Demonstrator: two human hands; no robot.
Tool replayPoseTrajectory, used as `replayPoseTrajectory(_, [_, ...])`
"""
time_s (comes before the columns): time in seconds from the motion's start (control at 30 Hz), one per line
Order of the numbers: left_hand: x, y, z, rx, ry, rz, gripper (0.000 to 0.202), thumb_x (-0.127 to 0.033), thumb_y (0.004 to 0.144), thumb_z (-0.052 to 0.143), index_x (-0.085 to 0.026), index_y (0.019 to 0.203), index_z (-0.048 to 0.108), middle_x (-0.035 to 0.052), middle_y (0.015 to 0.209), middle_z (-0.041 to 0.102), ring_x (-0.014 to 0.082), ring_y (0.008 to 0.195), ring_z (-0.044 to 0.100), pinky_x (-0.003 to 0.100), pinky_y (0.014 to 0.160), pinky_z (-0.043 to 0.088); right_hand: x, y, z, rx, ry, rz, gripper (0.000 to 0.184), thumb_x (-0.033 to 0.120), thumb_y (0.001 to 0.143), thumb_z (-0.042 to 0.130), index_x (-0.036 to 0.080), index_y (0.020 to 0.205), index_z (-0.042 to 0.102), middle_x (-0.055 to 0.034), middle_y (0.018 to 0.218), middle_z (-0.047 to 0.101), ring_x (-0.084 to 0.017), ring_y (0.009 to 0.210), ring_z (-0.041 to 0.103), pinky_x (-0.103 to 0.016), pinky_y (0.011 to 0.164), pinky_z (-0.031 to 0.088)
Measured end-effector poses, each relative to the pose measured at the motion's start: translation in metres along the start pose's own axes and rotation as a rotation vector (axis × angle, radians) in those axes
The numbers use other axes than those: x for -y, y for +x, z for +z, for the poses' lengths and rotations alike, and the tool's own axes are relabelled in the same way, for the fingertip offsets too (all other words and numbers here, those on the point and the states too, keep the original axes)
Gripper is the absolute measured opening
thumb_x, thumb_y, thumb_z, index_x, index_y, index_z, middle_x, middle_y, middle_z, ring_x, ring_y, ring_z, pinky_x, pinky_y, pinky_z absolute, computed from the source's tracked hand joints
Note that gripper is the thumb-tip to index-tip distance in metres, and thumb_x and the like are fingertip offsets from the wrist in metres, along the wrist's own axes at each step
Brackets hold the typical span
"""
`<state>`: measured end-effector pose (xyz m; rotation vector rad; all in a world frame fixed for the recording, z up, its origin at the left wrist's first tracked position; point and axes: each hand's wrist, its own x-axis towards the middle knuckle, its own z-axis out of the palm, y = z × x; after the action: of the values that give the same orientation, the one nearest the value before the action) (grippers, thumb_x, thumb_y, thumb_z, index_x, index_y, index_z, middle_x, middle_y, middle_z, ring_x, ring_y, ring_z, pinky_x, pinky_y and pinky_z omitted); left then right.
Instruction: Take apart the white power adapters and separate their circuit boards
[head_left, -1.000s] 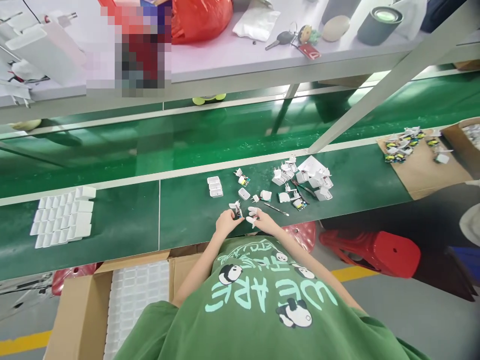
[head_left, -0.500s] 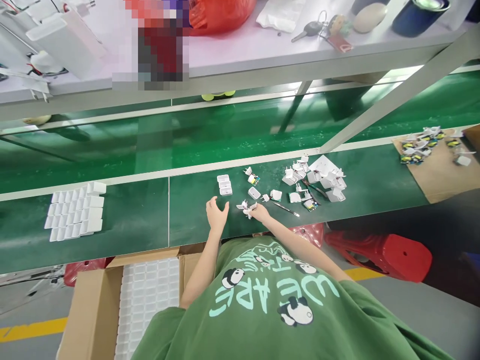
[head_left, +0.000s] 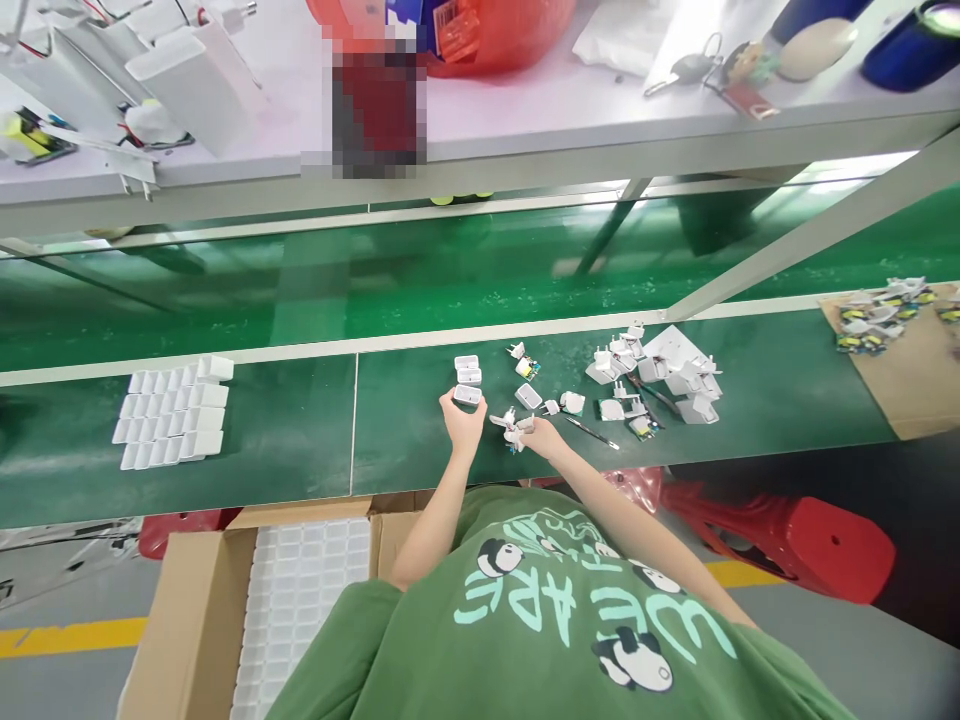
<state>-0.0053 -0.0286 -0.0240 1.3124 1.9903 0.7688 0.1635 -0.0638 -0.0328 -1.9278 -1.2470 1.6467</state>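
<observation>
On the green bench, my left hand (head_left: 463, 423) grips the nearest of three small white charger shells (head_left: 468, 379) lined up in a short column. My right hand (head_left: 541, 437) holds a small white plug part (head_left: 511, 428) just to the right, close to the bench's near edge. Past it lie loose white plug parts (head_left: 529, 396), a small circuit board (head_left: 526, 368) and thin tweezers (head_left: 592, 432).
A pile of white plug housings (head_left: 667, 372) lies to the right. A block of white shells (head_left: 174, 424) sits at the left. A cardboard box (head_left: 187, 620) with a white tray stands below. A shelf (head_left: 525, 140) overhangs. Cardboard (head_left: 911, 372) with circuit boards is far right; red stools (head_left: 817, 540) stand below.
My left hand let go of the plug part, moved up and left, and closed on the nearest white shell. My right hand kept the plug part. The view shifted left.
</observation>
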Motion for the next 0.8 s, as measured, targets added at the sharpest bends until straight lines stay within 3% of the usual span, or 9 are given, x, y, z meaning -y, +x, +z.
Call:
replayPoseTrajectory(0.13, [-0.022, -0.033, -0.054, 0.160, -0.196, 0.254, 0.047, -0.031, 0.091, 0.068, -0.017, 0.134, 0.053, 0.0120, 0.129, 0.059, 0.0241, 0.112, 0.064, 0.044, 0.096, 0.057, 0.019, -0.061, -0.036, -0.014, 0.234, -0.281, 0.051, 0.060, 0.093, 0.061, 0.017, 0.119, 0.063, -0.0100, 0.115, 0.070, -0.023, 0.102, 0.069, -0.045, 0.090, 0.059])
replayPoseTrajectory(0.2, [-0.043, -0.051, -0.082, 0.274, -0.281, 0.402, 0.054, -0.026, 0.083, 0.072, -0.021, 0.133, 0.054, 0.0118, 0.130, 0.057, 0.0243, 0.116, 0.062, 0.038, 0.096, 0.057, 0.035, -0.096, -0.060, -0.058, 0.329, -0.442, 0.070, 0.078, 0.074, 0.069, 0.022, 0.114, 0.063, -0.0123, 0.117, 0.071, -0.028, 0.109, 0.068, -0.048, 0.097, 0.056])
replayPoseTrajectory(0.27, [-0.066, -0.068, -0.105, 0.405, -0.344, 0.547, 0.059, -0.022, 0.074, 0.075, -0.027, 0.130, 0.059, 0.0092, 0.129, 0.057, 0.0267, 0.122, 0.059, 0.037, 0.096, 0.056, 0.055, -0.127, -0.083, -0.083, 0.382, -0.590, 0.083, 0.077, 0.049, 0.085, 0.026, 0.110, 0.063, -0.0109, 0.115, 0.072, -0.033, 0.116, 0.066, -0.051, 0.101, 0.054])
replayPoseTrajectory(0.3, [-0.078, -0.075, -0.114, 0.464, -0.372, 0.608, 0.064, -0.020, 0.070, 0.075, -0.029, 0.131, 0.060, 0.0082, 0.128, 0.057, 0.0269, 0.121, 0.059, 0.037, 0.095, 0.056, 0.066, -0.141, -0.093, -0.084, 0.394, -0.664, 0.083, 0.074, 0.043, 0.089, 0.027, 0.107, 0.064, -0.0092, 0.113, 0.074, -0.034, 0.119, 0.065, -0.051, 0.103, 0.053])
replayPoseTrajectory(0.33, [-0.090, -0.081, -0.120, 0.512, -0.406, 0.665, 0.069, -0.018, 0.068, 0.075, -0.032, 0.133, 0.060, 0.0074, 0.127, 0.057, 0.0266, 0.119, 0.060, 0.038, 0.094, 0.056, 0.075, -0.152, -0.101, -0.072, 0.397, -0.759, 0.079, 0.071, 0.045, 0.091, 0.028, 0.107, 0.066, -0.0085, 0.111, 0.074, -0.034, 0.120, 0.065, -0.052, 0.105, 0.052])
replayPoseTrajectory(0.47, [-0.126, -0.095, -0.131, 0.602, -0.571, 0.858, 0.082, -0.010, 0.065, 0.070, -0.032, 0.143, 0.054, 0.0081, 0.125, 0.055, 0.0240, 0.111, 0.060, 0.038, 0.092, 0.056, 0.100, -0.181, -0.119, -0.037, 0.307, -1.092, 0.061, 0.053, 0.068, 0.087, 0.032, 0.121, 0.066, -0.0077, 0.115, 0.075, -0.031, 0.118, 0.066, -0.050, 0.100, 0.056])
replayPoseTrajectory(0.63, [-0.145, -0.102, -0.132, 0.617, -0.600, 0.907, 0.083, -0.008, 0.065, 0.071, -0.030, 0.143, 0.054, 0.0082, 0.125, 0.054, 0.0229, 0.110, 0.059, 0.036, 0.090, 0.054, 0.103, -0.197, -0.127, -0.097, 0.227, -1.098, 0.039, 0.046, 0.089, 0.069, 0.034, 0.126, 0.067, -0.0049, 0.118, 0.075, -0.029, 0.123, 0.062, -0.049, 0.105, 0.053])
replayPoseTrajectory(0.7, [-0.147, -0.103, -0.134, 0.620, -0.588, 0.910, 0.083, -0.008, 0.065, 0.072, -0.031, 0.143, 0.054, 0.0084, 0.126, 0.053, 0.0231, 0.110, 0.058, 0.036, 0.090, 0.054, 0.102, -0.203, -0.130, -0.108, 0.210, -1.111, 0.042, 0.042, 0.088, 0.072, 0.033, 0.128, 0.067, -0.0058, 0.122, 0.074, -0.029, 0.125, 0.061, -0.051, 0.107, 0.051])
replayPoseTrajectory(0.8, [-0.150, -0.105, -0.136, 0.600, -0.582, 0.913, 0.082, -0.007, 0.066, 0.070, -0.031, 0.143, 0.055, 0.0087, 0.127, 0.053, 0.0232, 0.110, 0.058, 0.036, 0.090, 0.054, 0.106, -0.211, -0.131, -0.137, 0.148, -1.133, 0.060, 0.028, 0.074, 0.085, 0.031, 0.130, 0.066, -0.0064, 0.123, 0.072, -0.031, 0.126, 0.059, -0.052, 0.111, 0.049])
